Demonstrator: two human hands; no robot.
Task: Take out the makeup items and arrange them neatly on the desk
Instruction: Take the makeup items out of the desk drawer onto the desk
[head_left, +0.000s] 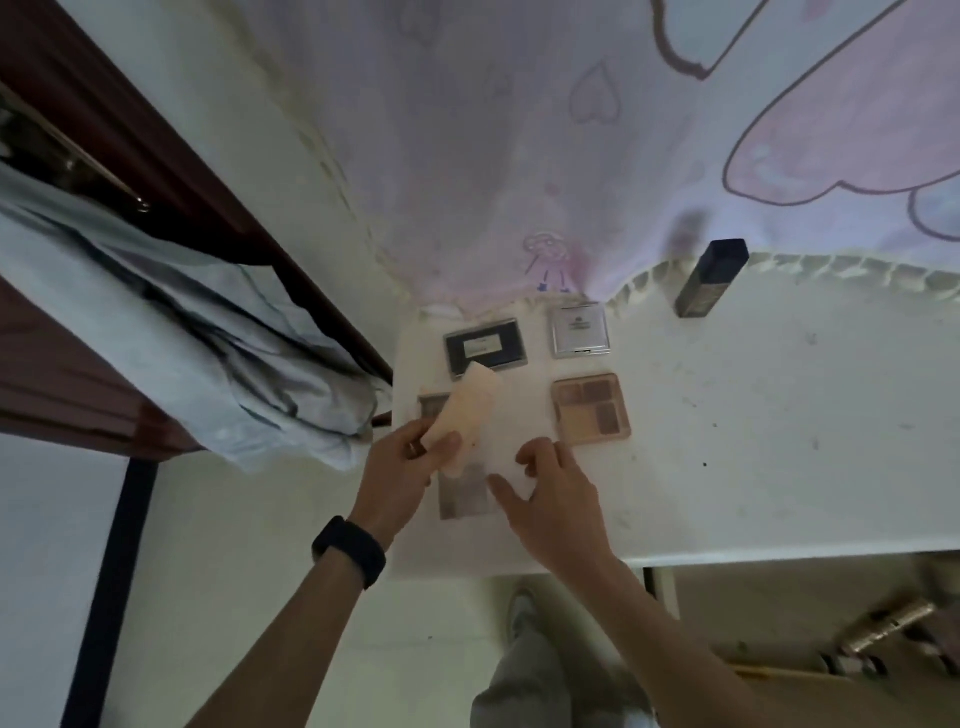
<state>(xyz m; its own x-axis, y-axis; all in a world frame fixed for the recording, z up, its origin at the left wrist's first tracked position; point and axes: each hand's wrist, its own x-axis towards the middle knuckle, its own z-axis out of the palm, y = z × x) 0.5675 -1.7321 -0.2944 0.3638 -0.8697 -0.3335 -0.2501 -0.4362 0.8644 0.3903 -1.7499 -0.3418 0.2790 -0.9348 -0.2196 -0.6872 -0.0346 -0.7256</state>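
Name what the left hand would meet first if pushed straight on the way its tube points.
Likely the dark rectangular compact: the peach tube in the left hand aims at its near edge, though height is unclear.

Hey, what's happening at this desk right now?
A person is laying out makeup on a white desk. The left hand grips a pale peach tube, while the right hand seems to pinch a white pouch lying on the desk. Already set out side by side are a dark compact, a silver compact and an eyeshadow palette. A dark bottle stands further right.
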